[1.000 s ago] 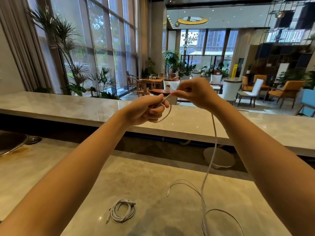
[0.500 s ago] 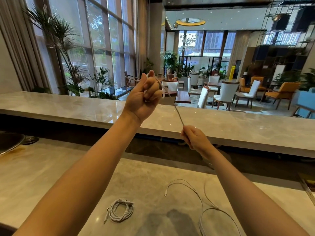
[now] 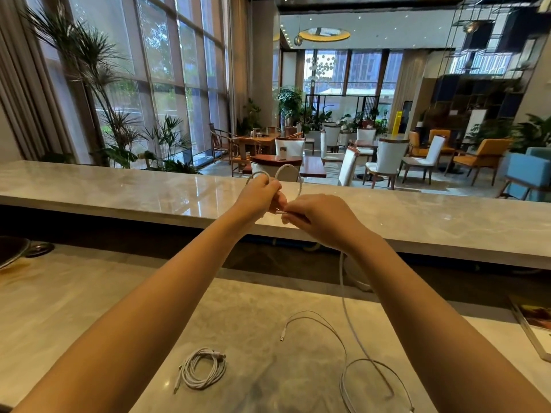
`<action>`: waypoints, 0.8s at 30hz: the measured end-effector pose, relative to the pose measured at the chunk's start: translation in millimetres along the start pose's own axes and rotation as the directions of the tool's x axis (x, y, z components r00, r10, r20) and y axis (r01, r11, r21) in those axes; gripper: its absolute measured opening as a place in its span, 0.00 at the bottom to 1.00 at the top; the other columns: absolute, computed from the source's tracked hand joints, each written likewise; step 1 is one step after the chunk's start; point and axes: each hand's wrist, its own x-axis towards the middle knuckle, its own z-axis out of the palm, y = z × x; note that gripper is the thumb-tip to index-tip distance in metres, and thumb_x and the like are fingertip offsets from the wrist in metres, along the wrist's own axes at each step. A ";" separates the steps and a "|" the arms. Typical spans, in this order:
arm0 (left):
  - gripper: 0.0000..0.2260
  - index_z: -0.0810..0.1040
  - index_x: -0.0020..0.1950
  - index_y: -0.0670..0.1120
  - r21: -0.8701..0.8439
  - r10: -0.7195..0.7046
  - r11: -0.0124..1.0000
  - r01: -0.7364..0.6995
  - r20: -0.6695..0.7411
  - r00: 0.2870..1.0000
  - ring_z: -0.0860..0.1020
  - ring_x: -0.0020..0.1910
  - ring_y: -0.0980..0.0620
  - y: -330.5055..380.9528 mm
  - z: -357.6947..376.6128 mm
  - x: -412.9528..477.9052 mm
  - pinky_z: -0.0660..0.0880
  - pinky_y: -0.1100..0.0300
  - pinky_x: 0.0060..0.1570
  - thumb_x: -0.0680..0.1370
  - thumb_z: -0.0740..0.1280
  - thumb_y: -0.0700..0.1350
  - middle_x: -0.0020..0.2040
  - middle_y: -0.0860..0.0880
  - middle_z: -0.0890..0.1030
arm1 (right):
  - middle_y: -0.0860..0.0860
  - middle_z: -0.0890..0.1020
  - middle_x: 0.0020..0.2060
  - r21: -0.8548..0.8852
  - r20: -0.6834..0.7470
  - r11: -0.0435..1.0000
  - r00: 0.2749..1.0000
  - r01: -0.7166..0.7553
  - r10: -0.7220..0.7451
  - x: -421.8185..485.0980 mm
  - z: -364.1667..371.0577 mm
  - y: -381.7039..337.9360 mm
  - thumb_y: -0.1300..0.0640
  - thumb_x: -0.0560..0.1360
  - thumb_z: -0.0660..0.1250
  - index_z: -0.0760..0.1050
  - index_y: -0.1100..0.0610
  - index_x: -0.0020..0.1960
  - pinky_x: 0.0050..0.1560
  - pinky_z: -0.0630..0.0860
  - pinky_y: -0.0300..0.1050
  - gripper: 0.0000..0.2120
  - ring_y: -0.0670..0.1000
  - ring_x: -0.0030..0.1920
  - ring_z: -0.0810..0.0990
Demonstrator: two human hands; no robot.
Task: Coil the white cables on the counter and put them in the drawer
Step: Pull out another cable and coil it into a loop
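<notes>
Two hands now meet out over the raised bar top (image 3: 119, 189), where half a second ago they were drawn apart, the left one high and the right one low with cable stretched taut between them. Left hand (image 3: 258, 195) is closed around small loops of the white cable (image 3: 343, 281), which arch above its knuckles at 12 o'clock. Right hand (image 3: 320, 217), touching the left at its 3 o'clock side, pinches the same cable between thumb and fingertips. From under the right wrist the cable now hangs slack, down to the counter (image 3: 89, 293), and ends in loose curves at 5 o'clock; one plug lies near the middle of the counter.

Beyond the bar top, a lounge holds tables, white and orange chairs, and tall plants by the windows. A finished coil (image 3: 202, 368) lies on the counter at 7 o'clock, well apart from the loose curves. At 9 o'clock a dark sink edge (image 3: 12, 251) shows; at 4 o'clock a booklet (image 3: 533, 323) lies by the counter's edge. Both forearms cross the counter and hide parts of it. No writing is readable.
</notes>
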 end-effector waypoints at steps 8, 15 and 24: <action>0.11 0.72 0.40 0.43 -0.815 -0.243 0.492 0.307 0.210 0.947 0.77 0.25 0.55 6.1 -15.9 -0.1 0.75 0.63 0.26 0.81 0.57 0.42 0.26 0.50 0.76 | 0.50 0.82 0.45 0.022 0.145 0.999 0.989 -0.039 0.035 -25.7 27.2 7.8 0.50 0.79 0.58 0.78 0.53 0.54 0.44 0.75 0.45 0.13 0.49 0.43 0.78; 0.10 0.70 0.46 0.42 -0.953 -0.099 0.254 0.165 0.144 0.985 0.69 0.22 0.57 -4.9 -28.7 8.3 0.67 0.67 0.21 0.83 0.53 0.44 0.28 0.51 0.71 | 0.48 0.82 0.48 0.082 0.241 0.996 0.970 -0.023 0.002 -52.2 49.4 -2.5 0.50 0.79 0.57 0.76 0.51 0.58 0.51 0.76 0.44 0.13 0.47 0.47 0.79; 0.10 0.68 0.61 0.43 -0.090 0.048 0.996 -0.028 0.229 0.972 0.73 0.31 0.54 -18.8 -9.0 -23.7 0.74 0.64 0.32 0.83 0.52 0.41 0.35 0.48 0.73 | 0.53 0.84 0.38 0.033 -0.178 0.985 0.971 0.168 -0.160 -17.6 -7.7 -3.6 0.51 0.75 0.62 0.81 0.56 0.50 0.31 0.79 0.48 0.12 0.52 0.33 0.81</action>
